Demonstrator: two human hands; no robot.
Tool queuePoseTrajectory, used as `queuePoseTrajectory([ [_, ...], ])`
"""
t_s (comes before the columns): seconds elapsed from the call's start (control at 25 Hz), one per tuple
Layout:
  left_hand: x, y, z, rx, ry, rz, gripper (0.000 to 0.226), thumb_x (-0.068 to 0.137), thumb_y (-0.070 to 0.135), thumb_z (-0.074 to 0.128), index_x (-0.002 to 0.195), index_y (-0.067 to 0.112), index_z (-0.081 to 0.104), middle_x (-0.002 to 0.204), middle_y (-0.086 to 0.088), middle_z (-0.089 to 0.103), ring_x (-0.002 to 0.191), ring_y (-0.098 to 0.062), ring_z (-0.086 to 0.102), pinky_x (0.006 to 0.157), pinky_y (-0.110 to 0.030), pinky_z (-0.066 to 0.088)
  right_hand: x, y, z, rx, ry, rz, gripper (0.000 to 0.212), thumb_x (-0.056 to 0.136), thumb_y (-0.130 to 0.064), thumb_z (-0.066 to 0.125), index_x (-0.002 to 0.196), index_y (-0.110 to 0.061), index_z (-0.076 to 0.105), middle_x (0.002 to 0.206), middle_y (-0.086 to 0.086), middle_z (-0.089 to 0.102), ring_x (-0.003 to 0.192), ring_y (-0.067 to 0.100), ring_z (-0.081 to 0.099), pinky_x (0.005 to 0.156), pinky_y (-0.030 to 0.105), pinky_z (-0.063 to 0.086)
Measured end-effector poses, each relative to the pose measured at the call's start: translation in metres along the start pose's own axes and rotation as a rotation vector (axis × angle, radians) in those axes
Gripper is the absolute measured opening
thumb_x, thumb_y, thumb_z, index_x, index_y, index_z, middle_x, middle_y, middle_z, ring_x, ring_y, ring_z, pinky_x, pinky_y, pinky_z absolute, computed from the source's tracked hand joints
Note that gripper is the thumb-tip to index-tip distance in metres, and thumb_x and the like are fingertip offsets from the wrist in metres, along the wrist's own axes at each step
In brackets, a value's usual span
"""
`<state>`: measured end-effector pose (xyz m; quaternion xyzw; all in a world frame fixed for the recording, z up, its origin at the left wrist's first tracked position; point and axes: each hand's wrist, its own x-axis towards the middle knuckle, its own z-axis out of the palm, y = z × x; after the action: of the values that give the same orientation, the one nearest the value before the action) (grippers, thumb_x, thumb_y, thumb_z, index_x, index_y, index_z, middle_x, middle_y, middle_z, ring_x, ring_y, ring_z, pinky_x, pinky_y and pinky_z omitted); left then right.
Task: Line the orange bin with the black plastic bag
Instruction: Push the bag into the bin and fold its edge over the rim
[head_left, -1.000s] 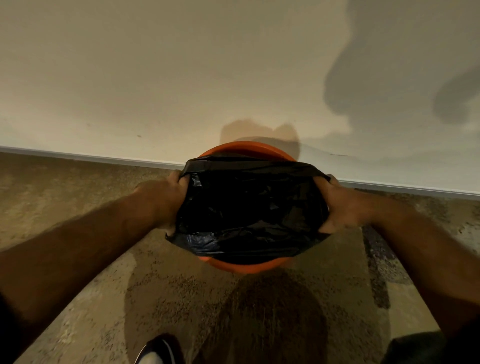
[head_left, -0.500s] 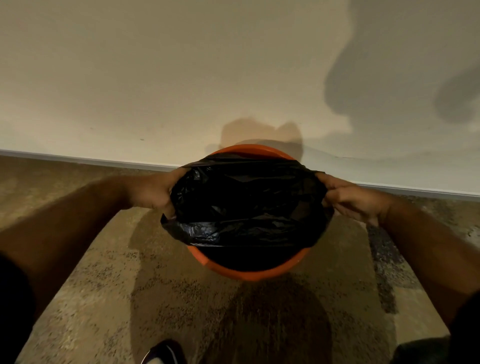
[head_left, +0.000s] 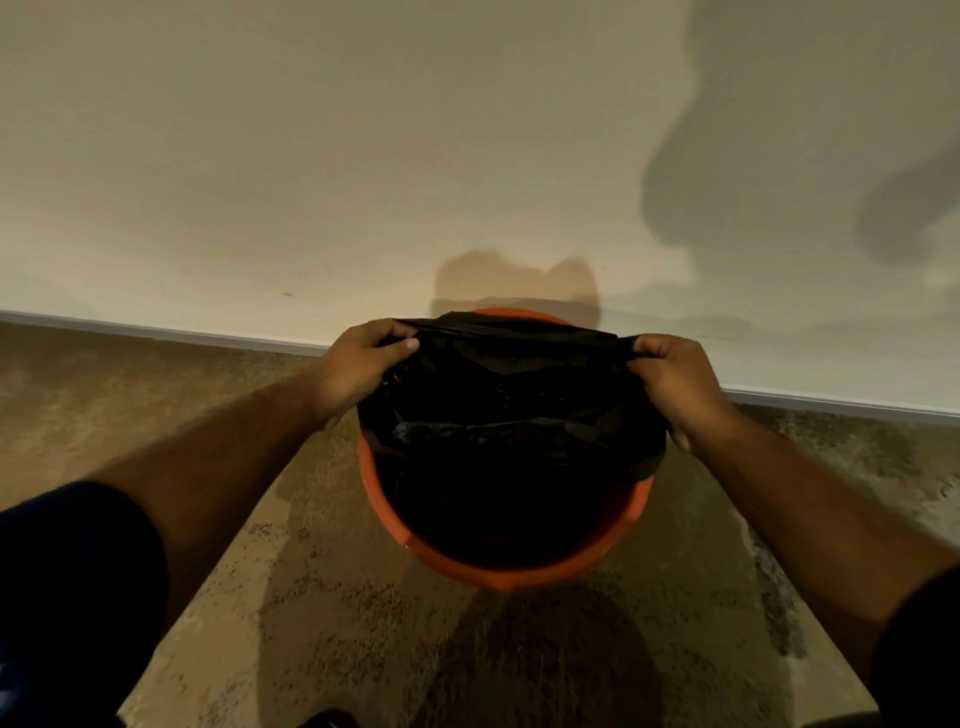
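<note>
Orange bin (head_left: 498, 569) on floor by wall. Black plastic bag (head_left: 511, 415) stretched between left hand (head_left: 358, 364) and right hand (head_left: 670, 382), both clenched on far hem; near rim bare.

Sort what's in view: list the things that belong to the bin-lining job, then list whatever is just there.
Part of the job:
orange bin
black plastic bag, its far edge stretched over the bin
left hand and right hand, each gripping the bag's edge

Just there:
speckled floor
wall
baseboard
</note>
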<state>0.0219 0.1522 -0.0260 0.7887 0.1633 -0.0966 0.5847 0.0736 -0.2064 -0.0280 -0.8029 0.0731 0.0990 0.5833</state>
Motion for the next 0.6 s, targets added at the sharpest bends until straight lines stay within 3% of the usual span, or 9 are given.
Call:
queuePoseTrajectory([
  [0.08, 0.005, 0.004, 0.003, -0.034, -0.058, 0.034, 0.034, 0.102, 0.011, 0.067, 0.127, 0.032, 0.073, 0.116, 0.004, 0.08, 0.113, -0.019, 0.075, 0.088, -0.029, 0.061, 0.003, -0.002, 0.002, 0.0, -0.014, -0.018, 0.034, 0.091, 0.013, 0.058, 0.105, -0.01, 0.078, 0.104, 0.014, 0.077, 0.098, 0.034, 0.074, 0.084, 0.044, 0.062],
  [0.16, 0.01, 0.006, 0.006, -0.046, -0.085, 0.036, 0.058, 0.099, 0.001, 0.066, 0.146, 0.034, 0.061, 0.134, 0.005, 0.072, 0.124, -0.017, 0.067, 0.103, -0.035, 0.056, 0.003, -0.003, 0.004, 0.055, -0.074, -0.029, 0.054, 0.094, 0.016, 0.056, 0.117, -0.029, 0.077, 0.117, -0.003, 0.076, 0.11, 0.019, 0.072, 0.091, 0.034, 0.063],
  [0.28, 0.017, 0.007, 0.009, -0.112, -0.133, -0.079, 0.063, 0.096, -0.004, 0.065, 0.151, 0.027, 0.058, 0.14, -0.002, 0.07, 0.128, -0.025, 0.066, 0.113, -0.046, 0.051, 0.007, -0.001, 0.004, 0.044, -0.134, 0.028, 0.064, 0.099, 0.017, 0.045, 0.14, -0.025, 0.07, 0.137, 0.0, 0.07, 0.121, 0.019, 0.068, 0.105, 0.037, 0.057],
  [0.32, 0.018, 0.007, 0.007, -0.12, -0.177, -0.136, 0.056, 0.095, -0.003, 0.066, 0.144, 0.024, 0.065, 0.134, -0.005, 0.075, 0.125, -0.028, 0.069, 0.111, -0.047, 0.053, 0.007, 0.0, 0.003, 0.029, -0.138, 0.081, 0.062, 0.099, 0.018, 0.043, 0.139, -0.021, 0.071, 0.137, 0.004, 0.071, 0.12, 0.023, 0.07, 0.102, 0.038, 0.06],
  [0.4, 0.013, 0.005, -0.002, -0.068, -0.284, -0.229, 0.042, 0.092, 0.001, 0.073, 0.131, 0.016, 0.073, 0.122, -0.006, 0.081, 0.119, -0.03, 0.074, 0.101, -0.041, 0.06, 0.004, 0.002, 0.001, -0.033, -0.157, 0.161, 0.052, 0.099, 0.016, 0.044, 0.117, -0.017, 0.08, 0.119, 0.011, 0.078, 0.106, 0.029, 0.076, 0.075, 0.029, 0.066],
  [0.48, 0.006, 0.0, -0.016, 0.025, -0.394, -0.286, 0.04, 0.09, 0.001, 0.076, 0.129, 0.011, 0.072, 0.122, -0.011, 0.081, 0.12, -0.032, 0.074, 0.094, -0.036, 0.063, -0.001, 0.002, -0.006, -0.097, -0.177, 0.2, 0.042, 0.1, 0.008, 0.05, 0.098, -0.018, 0.083, 0.099, 0.01, 0.082, 0.094, 0.028, 0.079, 0.056, 0.021, 0.06],
  [0.6, -0.009, -0.006, -0.04, 0.11, -0.497, -0.418, 0.05, 0.092, -0.001, 0.073, 0.141, 0.0, 0.061, 0.138, -0.026, 0.069, 0.129, -0.04, 0.067, 0.111, -0.051, 0.053, -0.007, 0.002, -0.021, -0.128, -0.206, 0.176, 0.033, 0.105, -0.021, 0.055, 0.095, -0.03, 0.085, 0.099, 0.002, 0.084, 0.084, 0.014, 0.081, 0.064, 0.024, 0.061],
])
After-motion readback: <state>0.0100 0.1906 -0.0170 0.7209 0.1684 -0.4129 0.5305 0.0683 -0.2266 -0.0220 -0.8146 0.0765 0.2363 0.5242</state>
